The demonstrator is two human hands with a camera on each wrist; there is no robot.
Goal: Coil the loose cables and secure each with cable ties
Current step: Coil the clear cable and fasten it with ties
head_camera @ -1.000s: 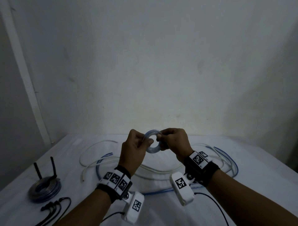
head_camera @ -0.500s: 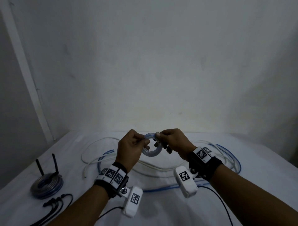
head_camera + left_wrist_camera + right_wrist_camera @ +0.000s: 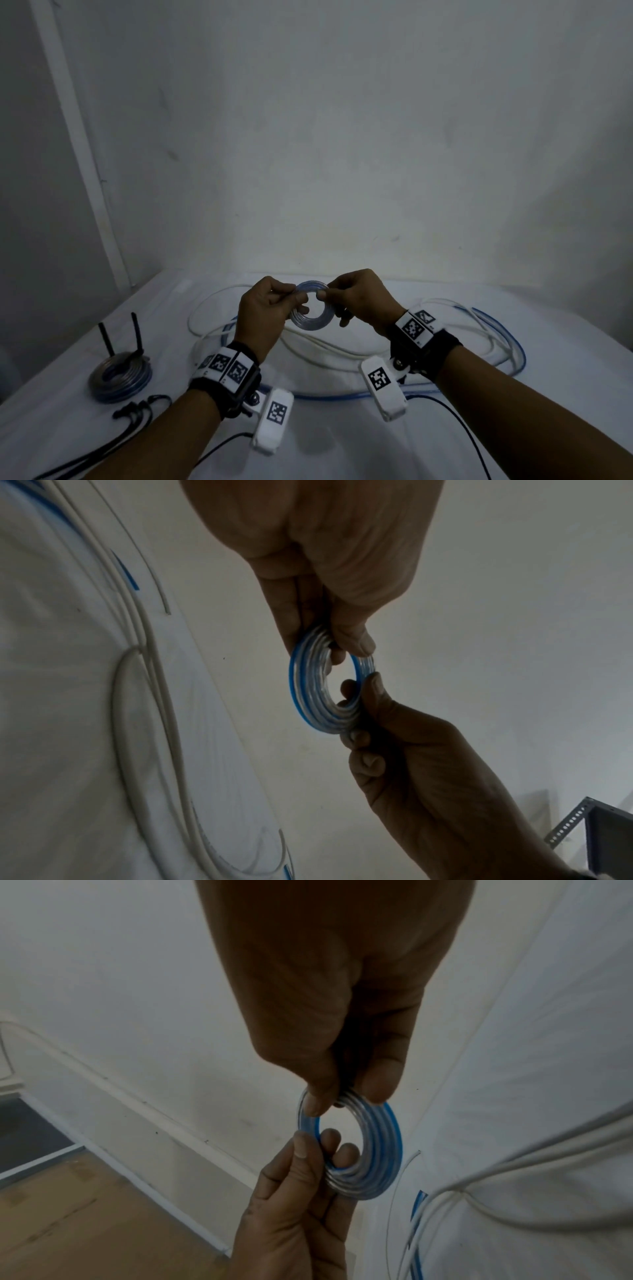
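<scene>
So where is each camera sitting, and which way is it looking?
Head: on the person's head, looking forward and down at the small cable coil held over the white-covered table; both forearms, left hand and right hand show.
Left wrist: looks along the left hand to the coil; the right hand reaches in.
Right wrist: looks along the right hand to the coil; the left hand shows.
All three share coil and both hands.

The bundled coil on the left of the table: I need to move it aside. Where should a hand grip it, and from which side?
Grip the bundled coil by its near rim from above. It lies flat, and two black tie tails stick up at its far edge.
</scene>
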